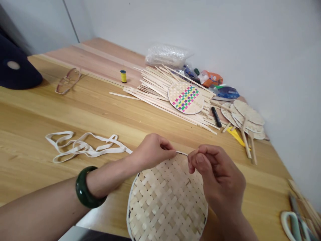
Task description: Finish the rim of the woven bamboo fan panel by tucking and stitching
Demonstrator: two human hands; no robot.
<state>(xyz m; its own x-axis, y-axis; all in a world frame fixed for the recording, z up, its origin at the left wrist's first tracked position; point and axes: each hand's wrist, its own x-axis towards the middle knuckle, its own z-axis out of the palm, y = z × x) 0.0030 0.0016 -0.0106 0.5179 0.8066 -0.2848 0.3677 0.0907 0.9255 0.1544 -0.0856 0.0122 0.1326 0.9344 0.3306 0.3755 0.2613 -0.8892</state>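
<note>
A round woven disc of pale flat strips (165,204), edged with white tape, is tilted up at the table's near edge. My left hand (156,150), with a dark green bangle above its wrist, pinches the disc's top rim between thumb and fingers. To its right, my right hand (220,177) is closed in a pinch close to the same rim; whatever its fingertips hold is too small to make out. A dark line shows along the rim between the hands. Loose white tape (87,147) lies in loops on the table, one end passing behind my left wrist.
Farther back stand a spool of yellow thread (123,76) and eyeglasses (67,81). A heap of thin strips (152,85) bears a colourful woven disc (186,97). Several handled fans (248,117), a black marker (216,117) and scissors (292,221) lie to the right.
</note>
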